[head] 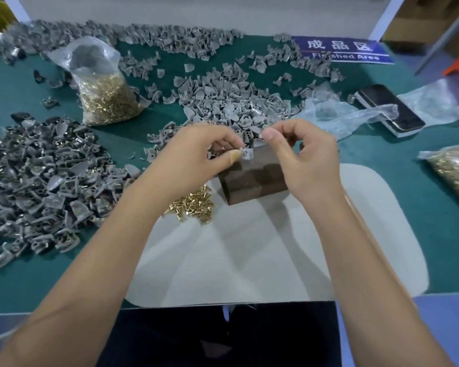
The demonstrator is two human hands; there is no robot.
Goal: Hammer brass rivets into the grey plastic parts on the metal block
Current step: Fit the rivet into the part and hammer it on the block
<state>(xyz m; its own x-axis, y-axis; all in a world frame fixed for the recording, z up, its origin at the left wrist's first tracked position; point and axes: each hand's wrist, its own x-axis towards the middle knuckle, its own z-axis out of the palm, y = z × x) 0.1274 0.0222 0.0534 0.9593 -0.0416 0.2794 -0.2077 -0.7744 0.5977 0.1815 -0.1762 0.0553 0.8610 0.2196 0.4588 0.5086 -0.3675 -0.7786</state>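
My left hand (196,152) and right hand (300,154) pinched one small grey plastic part (245,154) atop the single dark metal block (255,178); loose brass rivets (192,205) uncountable.

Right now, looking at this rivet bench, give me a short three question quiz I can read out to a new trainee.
1. True or false: the loose brass rivets lie on the white mat, to the left of the metal block.
2. What does the left hand pinch over the block?
A. a hammer
B. a grey plastic part
C. the phone
3. Fill in: the blue sign at the far edge reads "Finished ____".

Key
1. True.
2. B. The right hand meets it at the same spot, thumb and fingers curled; what it pinches is too small to tell.
3. Area.
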